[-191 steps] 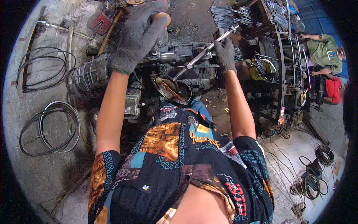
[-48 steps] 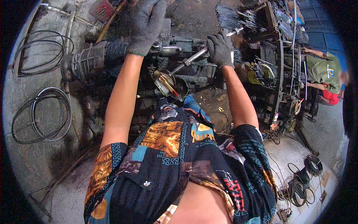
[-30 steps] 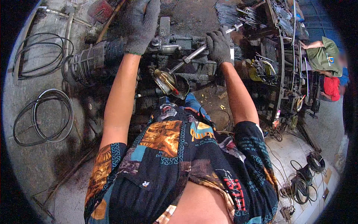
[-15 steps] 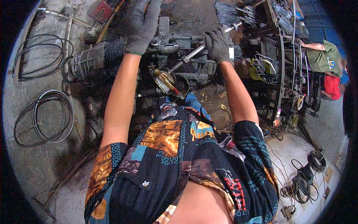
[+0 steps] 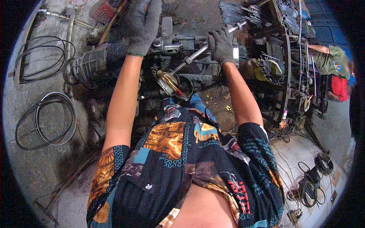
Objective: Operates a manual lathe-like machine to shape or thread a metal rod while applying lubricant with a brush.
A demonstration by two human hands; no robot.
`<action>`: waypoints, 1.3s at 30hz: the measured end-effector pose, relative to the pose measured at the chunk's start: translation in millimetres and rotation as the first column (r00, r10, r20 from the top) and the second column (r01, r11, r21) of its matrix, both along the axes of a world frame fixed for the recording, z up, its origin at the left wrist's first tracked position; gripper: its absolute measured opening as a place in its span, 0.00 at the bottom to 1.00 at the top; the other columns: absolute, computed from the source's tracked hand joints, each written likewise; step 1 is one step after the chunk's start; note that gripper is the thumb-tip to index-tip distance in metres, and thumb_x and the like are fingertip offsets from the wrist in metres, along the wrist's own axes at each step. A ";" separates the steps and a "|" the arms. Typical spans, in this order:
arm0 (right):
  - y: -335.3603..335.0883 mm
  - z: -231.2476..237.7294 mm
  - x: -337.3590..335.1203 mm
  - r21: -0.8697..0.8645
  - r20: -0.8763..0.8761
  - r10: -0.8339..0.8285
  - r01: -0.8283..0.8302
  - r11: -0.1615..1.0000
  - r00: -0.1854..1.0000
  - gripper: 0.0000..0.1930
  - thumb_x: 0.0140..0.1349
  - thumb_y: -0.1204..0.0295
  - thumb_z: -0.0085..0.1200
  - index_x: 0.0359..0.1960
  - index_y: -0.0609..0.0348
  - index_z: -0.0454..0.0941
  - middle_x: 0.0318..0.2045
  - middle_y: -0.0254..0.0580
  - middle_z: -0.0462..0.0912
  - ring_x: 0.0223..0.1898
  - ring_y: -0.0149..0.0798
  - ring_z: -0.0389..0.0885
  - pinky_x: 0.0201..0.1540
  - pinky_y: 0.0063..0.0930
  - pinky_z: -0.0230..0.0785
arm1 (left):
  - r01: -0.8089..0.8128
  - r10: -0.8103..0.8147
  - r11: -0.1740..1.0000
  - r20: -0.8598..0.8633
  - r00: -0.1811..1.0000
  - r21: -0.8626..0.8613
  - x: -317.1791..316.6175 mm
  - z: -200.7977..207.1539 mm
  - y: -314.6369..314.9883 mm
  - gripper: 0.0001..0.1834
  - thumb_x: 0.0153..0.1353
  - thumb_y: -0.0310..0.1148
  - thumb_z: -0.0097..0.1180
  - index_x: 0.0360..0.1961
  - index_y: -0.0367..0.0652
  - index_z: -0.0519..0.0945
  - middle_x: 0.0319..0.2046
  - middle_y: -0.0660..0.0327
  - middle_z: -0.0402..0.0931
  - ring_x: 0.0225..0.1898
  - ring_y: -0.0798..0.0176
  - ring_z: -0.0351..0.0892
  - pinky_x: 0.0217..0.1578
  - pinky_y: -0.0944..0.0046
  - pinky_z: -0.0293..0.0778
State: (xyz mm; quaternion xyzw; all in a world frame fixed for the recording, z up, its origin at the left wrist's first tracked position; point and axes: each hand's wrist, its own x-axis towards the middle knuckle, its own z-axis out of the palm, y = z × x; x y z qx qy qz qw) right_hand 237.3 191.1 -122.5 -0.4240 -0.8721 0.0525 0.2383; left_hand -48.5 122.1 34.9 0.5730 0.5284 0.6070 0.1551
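Both my hands wear dark grey knit gloves. My left hand (image 5: 144,30) reaches up over the machine's left part, next to a metal fitting (image 5: 172,48); its fingertips run past the top edge, so its grip is hidden. My right hand (image 5: 221,46) is closed around a slanted metal rod (image 5: 198,52) with a hex nut (image 5: 188,60) on it. Beyond my knuckles the rod's upper end emerges, with another nut there. At the rod's lower end sits a shallow round pan (image 5: 165,82), holding something yellowish and a red-tipped item.
A ribbed cylindrical housing (image 5: 90,62) lies left of my left forearm. Coiled cables (image 5: 57,117) rest on the left floor. Many metal rods (image 5: 230,13) are piled at upper right. A yellow container (image 5: 265,72) of metal parts stands beside a rack. Two other people (image 5: 336,62) are at far right.
My hands stay in nearly the same places, the right one still on the rod. At far right, the person in the green shirt has shifted slightly.
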 end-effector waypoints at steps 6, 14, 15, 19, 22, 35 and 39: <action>-0.1 -1.4 0.6 0.068 0.035 0.023 -0.026 0.997 0.999 0.16 0.69 0.61 0.47 0.46 0.55 0.83 0.47 0.47 0.82 0.59 0.56 0.70 0.71 0.49 0.54 | 0.010 -0.010 1.000 0.013 1.000 0.018 2.4 0.1 0.9 0.13 0.73 0.32 0.47 0.49 0.38 0.80 0.45 0.61 0.76 0.42 0.68 0.76 0.41 0.67 0.75; -2.3 2.6 -4.4 0.065 -0.041 -0.014 0.017 0.998 0.999 0.14 0.66 0.61 0.51 0.44 0.56 0.83 0.45 0.47 0.81 0.58 0.57 0.70 0.67 0.50 0.57 | -0.027 0.030 0.998 0.064 0.998 -0.053 2.5 -8.7 4.4 0.13 0.72 0.32 0.47 0.49 0.38 0.80 0.45 0.61 0.76 0.42 0.68 0.77 0.40 0.68 0.75; -2.7 3.1 -4.5 0.065 -0.041 -0.014 0.016 0.998 0.999 0.14 0.66 0.61 0.51 0.44 0.56 0.83 0.45 0.47 0.81 0.58 0.57 0.70 0.67 0.50 0.57 | -0.019 0.022 0.998 -0.043 0.999 0.063 -0.4 -9.2 9.3 0.13 0.72 0.32 0.47 0.49 0.38 0.80 0.44 0.62 0.76 0.42 0.68 0.77 0.40 0.68 0.75; -2.4 2.4 -4.4 0.074 -0.022 -0.028 0.030 0.997 0.999 0.15 0.66 0.61 0.51 0.44 0.56 0.83 0.44 0.47 0.81 0.58 0.57 0.70 0.66 0.50 0.58 | -0.012 0.012 1.000 -0.031 0.999 -0.018 2.1 -6.8 4.9 0.13 0.73 0.32 0.46 0.49 0.38 0.80 0.42 0.62 0.76 0.40 0.68 0.76 0.40 0.67 0.74; -3.7 3.2 -5.9 0.069 -0.023 -0.036 0.038 0.997 0.999 0.15 0.66 0.61 0.51 0.45 0.56 0.83 0.44 0.46 0.81 0.58 0.57 0.70 0.66 0.50 0.59 | -0.009 0.010 0.999 0.012 1.000 -0.047 3.5 -4.0 1.6 0.13 0.73 0.32 0.46 0.49 0.39 0.80 0.42 0.63 0.76 0.39 0.69 0.75 0.40 0.67 0.74; -5.1 -7.8 -5.0 -0.034 -0.031 -0.084 0.083 0.996 0.996 0.17 0.68 0.59 0.49 0.49 0.55 0.83 0.52 0.49 0.80 0.67 0.59 0.63 0.71 0.50 0.52 | 0.022 -0.018 0.999 0.072 0.997 -0.048 6.7 -4.5 1.7 0.13 0.73 0.34 0.47 0.50 0.38 0.80 0.42 0.63 0.76 0.38 0.69 0.75 0.40 0.68 0.74; -4.5 -6.2 -5.3 -0.006 -0.030 -0.068 0.068 0.998 0.997 0.17 0.68 0.59 0.50 0.48 0.56 0.83 0.50 0.49 0.80 0.65 0.59 0.65 0.71 0.50 0.52 | 0.009 -0.006 0.998 0.051 0.999 -0.067 5.5 -8.3 1.3 0.14 0.73 0.34 0.47 0.50 0.38 0.79 0.42 0.63 0.76 0.38 0.70 0.75 0.40 0.68 0.74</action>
